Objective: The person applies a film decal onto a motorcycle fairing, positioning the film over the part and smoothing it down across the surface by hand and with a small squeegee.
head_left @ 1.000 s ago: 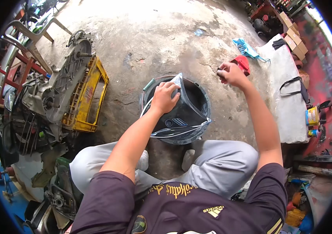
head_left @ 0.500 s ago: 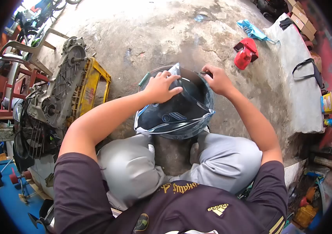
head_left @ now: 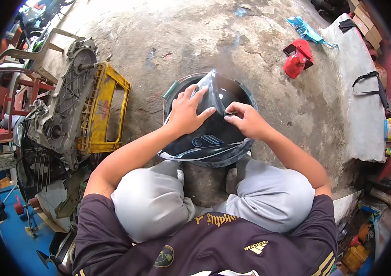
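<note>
A glossy black plastic panel (head_left: 191, 141), like a motorcycle body panel, leans across a black bucket (head_left: 249, 99). White lines and a small blue-grey emblem mark its lower part. Over its upper left side lies my left hand (head_left: 188, 112), thumb and fingers apart, holding the panel steady. My right hand (head_left: 247, 120) is closed in a pinch at the panel's right side, by the bucket opening. A small dark piece shows at its fingertips; I cannot make out its kind. The bucket's inside is partly hidden by the panel.
Left of the bucket stand a yellow crate (head_left: 106, 110) and a metal engine casing (head_left: 67, 99). A red plastic part (head_left: 297, 59) and a blue mask-like cloth (head_left: 306, 30) lie on the floor. A pale concrete ledge (head_left: 363, 108) runs along the right.
My right hand has moved from the bucket's far right rim down and left to the panel. My left hand remains on the panel, and the view has shifted slightly.
</note>
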`<state>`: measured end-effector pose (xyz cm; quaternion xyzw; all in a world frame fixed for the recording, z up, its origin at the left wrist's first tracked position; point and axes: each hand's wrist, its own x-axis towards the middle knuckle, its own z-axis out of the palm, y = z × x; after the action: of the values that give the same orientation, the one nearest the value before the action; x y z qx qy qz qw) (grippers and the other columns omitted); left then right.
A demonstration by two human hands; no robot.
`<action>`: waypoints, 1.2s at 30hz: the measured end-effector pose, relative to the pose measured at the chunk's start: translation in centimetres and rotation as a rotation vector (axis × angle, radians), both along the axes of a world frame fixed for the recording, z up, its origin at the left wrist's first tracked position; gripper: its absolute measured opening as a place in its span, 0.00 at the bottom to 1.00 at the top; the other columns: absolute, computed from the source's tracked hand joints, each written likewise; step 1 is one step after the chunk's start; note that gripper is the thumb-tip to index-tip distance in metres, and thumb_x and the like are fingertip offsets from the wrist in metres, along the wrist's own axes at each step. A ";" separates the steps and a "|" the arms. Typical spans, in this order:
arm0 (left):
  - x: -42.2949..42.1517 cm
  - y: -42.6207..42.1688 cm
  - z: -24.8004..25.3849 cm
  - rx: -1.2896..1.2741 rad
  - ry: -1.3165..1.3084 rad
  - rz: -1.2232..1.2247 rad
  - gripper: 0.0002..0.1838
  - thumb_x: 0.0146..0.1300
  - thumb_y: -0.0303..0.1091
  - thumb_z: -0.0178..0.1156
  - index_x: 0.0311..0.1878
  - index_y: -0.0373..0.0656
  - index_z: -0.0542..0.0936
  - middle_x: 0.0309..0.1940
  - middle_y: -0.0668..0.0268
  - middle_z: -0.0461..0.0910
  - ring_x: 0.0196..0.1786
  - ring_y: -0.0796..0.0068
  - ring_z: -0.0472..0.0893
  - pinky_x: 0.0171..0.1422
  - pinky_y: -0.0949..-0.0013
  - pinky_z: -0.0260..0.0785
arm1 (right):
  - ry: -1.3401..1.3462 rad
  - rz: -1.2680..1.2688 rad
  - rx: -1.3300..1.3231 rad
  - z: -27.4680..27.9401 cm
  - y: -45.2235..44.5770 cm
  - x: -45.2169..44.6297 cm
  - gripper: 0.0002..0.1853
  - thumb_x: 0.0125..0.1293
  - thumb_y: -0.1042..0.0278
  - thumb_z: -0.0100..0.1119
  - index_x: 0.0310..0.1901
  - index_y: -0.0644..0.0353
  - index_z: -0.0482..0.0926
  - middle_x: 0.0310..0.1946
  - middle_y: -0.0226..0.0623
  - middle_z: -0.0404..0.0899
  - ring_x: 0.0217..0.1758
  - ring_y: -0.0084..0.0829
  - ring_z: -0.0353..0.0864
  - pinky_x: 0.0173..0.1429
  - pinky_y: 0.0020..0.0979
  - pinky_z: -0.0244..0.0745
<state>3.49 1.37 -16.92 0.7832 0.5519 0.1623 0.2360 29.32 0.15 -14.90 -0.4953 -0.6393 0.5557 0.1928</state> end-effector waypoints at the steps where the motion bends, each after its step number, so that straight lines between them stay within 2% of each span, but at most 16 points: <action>1: 0.0 0.1 0.3 -0.045 -0.008 0.009 0.40 0.69 0.60 0.69 0.79 0.54 0.73 0.79 0.50 0.66 0.78 0.41 0.68 0.80 0.42 0.64 | 0.138 -0.074 -0.137 -0.8 0.0 0.0 0.08 0.75 0.68 0.67 0.49 0.61 0.83 0.38 0.24 0.82 0.40 0.15 0.76 0.47 0.24 0.73; 4: -0.5 1.3 1.7 -0.040 -0.054 -0.071 0.41 0.64 0.59 0.74 0.78 0.56 0.75 0.79 0.49 0.66 0.77 0.40 0.70 0.80 0.43 0.65 | 0.172 -0.118 -0.263 -0.1 -0.1 0.1 0.06 0.75 0.67 0.68 0.47 0.58 0.83 0.38 0.24 0.83 0.37 0.14 0.76 0.47 0.23 0.76; 5: -0.6 1.7 2.4 0.011 -0.054 -0.111 0.39 0.61 0.57 0.77 0.75 0.57 0.80 0.78 0.49 0.67 0.77 0.40 0.70 0.81 0.44 0.66 | 0.170 -0.123 -0.271 0.3 -0.3 0.0 0.06 0.75 0.67 0.68 0.47 0.58 0.83 0.38 0.24 0.83 0.37 0.14 0.76 0.47 0.23 0.76; 7: -1.0 3.2 3.0 0.035 -0.065 -0.197 0.37 0.61 0.58 0.77 0.72 0.57 0.82 0.76 0.49 0.69 0.75 0.41 0.73 0.79 0.45 0.67 | 0.292 -0.148 -0.578 1.2 -0.8 0.1 0.06 0.76 0.67 0.69 0.47 0.57 0.81 0.39 0.24 0.83 0.34 0.13 0.76 0.49 0.26 0.80; 8: -1.0 3.7 3.3 0.063 -0.074 -0.279 0.36 0.60 0.60 0.77 0.70 0.58 0.84 0.75 0.50 0.71 0.73 0.42 0.75 0.78 0.45 0.69 | 0.286 -0.157 -0.592 1.7 -1.4 -0.1 0.06 0.76 0.67 0.69 0.47 0.57 0.81 0.39 0.24 0.83 0.34 0.13 0.76 0.49 0.26 0.80; 9: -0.9 4.1 4.4 -0.049 -0.102 -0.309 0.31 0.62 0.53 0.77 0.68 0.58 0.86 0.75 0.51 0.73 0.77 0.43 0.72 0.81 0.47 0.66 | 0.329 -0.167 -0.677 2.1 -1.9 -0.5 0.07 0.76 0.67 0.69 0.48 0.56 0.81 0.40 0.23 0.83 0.33 0.12 0.76 0.48 0.27 0.82; 10: -0.9 4.6 4.2 -0.054 -0.106 -0.310 0.31 0.62 0.53 0.77 0.68 0.58 0.86 0.75 0.51 0.73 0.77 0.43 0.72 0.81 0.47 0.66 | 0.375 -0.174 -0.755 2.2 -2.1 -0.9 0.07 0.76 0.67 0.69 0.48 0.56 0.80 0.40 0.23 0.83 0.31 0.12 0.76 0.48 0.28 0.84; 12: -0.8 5.3 3.7 -0.134 -0.101 -0.449 0.28 0.64 0.51 0.76 0.67 0.60 0.88 0.74 0.52 0.74 0.77 0.45 0.73 0.81 0.48 0.66 | 0.436 -0.097 -0.822 1.2 -2.7 -1.3 0.07 0.77 0.68 0.67 0.51 0.58 0.80 0.45 0.25 0.82 0.44 0.17 0.83 0.57 0.35 0.89; 14: -0.5 5.4 2.7 -0.183 -0.108 -0.475 0.26 0.65 0.51 0.75 0.66 0.62 0.89 0.73 0.52 0.75 0.76 0.45 0.74 0.80 0.48 0.67 | 0.430 -0.062 -0.855 0.7 -2.9 -1.6 0.08 0.78 0.69 0.66 0.51 0.60 0.80 0.46 0.27 0.82 0.51 0.20 0.84 0.60 0.37 0.90; 18: -1.1 4.7 -0.5 -0.257 -0.025 -0.513 0.25 0.66 0.52 0.74 0.66 0.62 0.88 0.71 0.52 0.77 0.74 0.46 0.76 0.78 0.48 0.68 | 0.425 0.007 -0.890 -1.6 -3.1 -1.7 0.09 0.78 0.67 0.66 0.53 0.60 0.80 0.49 0.27 0.81 0.54 0.21 0.82 0.59 0.38 0.90; 20: -1.5 4.0 -1.3 -0.241 0.019 -0.508 0.25 0.68 0.52 0.72 0.66 0.61 0.88 0.71 0.53 0.77 0.73 0.47 0.76 0.78 0.48 0.67 | 0.365 0.016 -0.884 -2.5 -3.3 -1.8 0.07 0.78 0.70 0.64 0.52 0.61 0.80 0.46 0.29 0.82 0.51 0.20 0.83 0.58 0.36 0.91; 28: -0.8 3.7 -2.7 -0.269 0.116 -0.487 0.24 0.70 0.55 0.69 0.65 0.59 0.89 0.66 0.54 0.82 0.70 0.49 0.78 0.76 0.48 0.68 | 0.238 -0.040 -0.826 -3.7 -2.3 -1.8 0.06 0.78 0.68 0.64 0.50 0.59 0.81 0.46 0.27 0.83 0.51 0.22 0.85 0.58 0.37 0.90; 30: -0.6 3.5 -2.8 -0.248 0.135 -0.483 0.24 0.70 0.55 0.69 0.64 0.57 0.89 0.64 0.55 0.83 0.69 0.50 0.78 0.74 0.48 0.69 | 0.211 -0.042 -0.813 -3.7 -1.9 -1.3 0.06 0.78 0.68 0.64 0.50 0.59 0.81 0.45 0.28 0.84 0.49 0.22 0.85 0.55 0.35 0.89; 34: -0.3 2.8 -3.2 -0.274 0.121 -0.475 0.23 0.69 0.55 0.69 0.62 0.56 0.90 0.62 0.56 0.84 0.68 0.51 0.79 0.73 0.49 0.70 | -0.026 -0.044 -0.470 -4.3 -1.2 0.2 0.08 0.76 0.68 0.65 0.49 0.62 0.80 0.40 0.29 0.85 0.42 0.22 0.85 0.48 0.30 0.82; 36: -0.1 2.6 -3.3 -0.276 0.140 -0.491 0.23 0.69 0.54 0.69 0.61 0.54 0.90 0.60 0.56 0.84 0.65 0.51 0.81 0.71 0.50 0.73 | -0.168 -0.061 -0.178 -4.5 -1.1 0.9 0.13 0.71 0.64 0.67 0.49 0.64 0.82 0.36 0.43 0.87 0.41 0.33 0.86 0.47 0.37 0.79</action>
<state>3.35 3.97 -20.25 0.8632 0.3775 -0.0307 0.3339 30.26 -0.98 -19.37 -0.5744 -0.5862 0.5605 0.1107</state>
